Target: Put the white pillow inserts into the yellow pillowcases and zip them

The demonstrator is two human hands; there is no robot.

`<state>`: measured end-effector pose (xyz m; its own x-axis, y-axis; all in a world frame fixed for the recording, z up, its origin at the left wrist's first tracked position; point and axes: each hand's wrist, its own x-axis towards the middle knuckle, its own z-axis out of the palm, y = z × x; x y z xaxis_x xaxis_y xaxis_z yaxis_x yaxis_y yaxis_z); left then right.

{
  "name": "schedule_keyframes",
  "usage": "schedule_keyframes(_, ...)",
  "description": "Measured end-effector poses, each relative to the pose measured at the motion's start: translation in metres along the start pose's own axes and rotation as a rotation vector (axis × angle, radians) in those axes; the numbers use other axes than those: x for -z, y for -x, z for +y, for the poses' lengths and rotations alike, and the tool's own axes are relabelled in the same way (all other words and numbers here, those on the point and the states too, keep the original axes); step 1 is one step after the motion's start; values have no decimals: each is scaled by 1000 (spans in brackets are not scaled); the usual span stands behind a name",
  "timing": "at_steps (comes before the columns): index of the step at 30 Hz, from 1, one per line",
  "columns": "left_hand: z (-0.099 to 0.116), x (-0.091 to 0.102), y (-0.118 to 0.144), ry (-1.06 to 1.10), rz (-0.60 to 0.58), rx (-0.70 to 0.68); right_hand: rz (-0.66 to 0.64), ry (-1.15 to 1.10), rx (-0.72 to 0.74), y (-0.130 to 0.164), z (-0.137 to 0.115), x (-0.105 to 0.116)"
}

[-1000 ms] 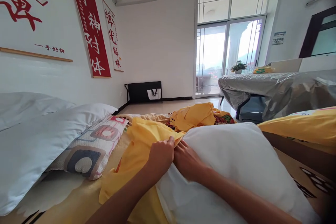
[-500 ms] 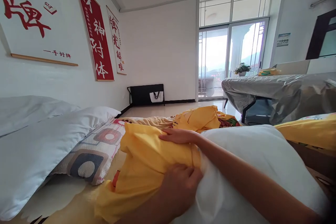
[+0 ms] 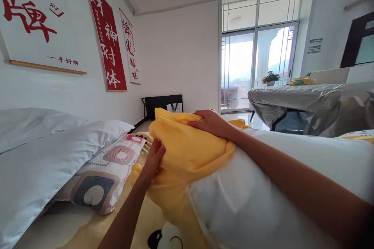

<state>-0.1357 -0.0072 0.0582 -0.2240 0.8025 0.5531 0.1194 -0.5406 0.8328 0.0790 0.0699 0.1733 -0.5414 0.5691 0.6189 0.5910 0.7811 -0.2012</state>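
This looks like a home, with a patterned pillow [image 3: 103, 177], a potted plant [image 3: 270, 78] and wall scrolls [image 3: 105, 41] (one red).

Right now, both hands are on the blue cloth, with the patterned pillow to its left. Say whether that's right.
The colour is wrong: the head view shows yellow cloth. The left hand and right hand are on it, with the patterned pillow to its left.

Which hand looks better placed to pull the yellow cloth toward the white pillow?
Probably the right hand: it lies on top of the yellow cloth, nearer the white pillow. The left hand is at the cloth's opposite end.
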Motion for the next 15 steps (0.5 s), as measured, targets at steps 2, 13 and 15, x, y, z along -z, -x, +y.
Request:
schedule_keyframes(2, -5, -12, -15, 43, -15, -12, 48, 145, 48, -14, -7, 21)
schedule_keyframes(13, -87, 11, -21, 92, 174, -59, -162, 202, 162, 6, 10, -44)
schedule_keyframes(15, -81, 15, -14, -28, 28, -159, -181, 61, 130, 16, 18, -74)
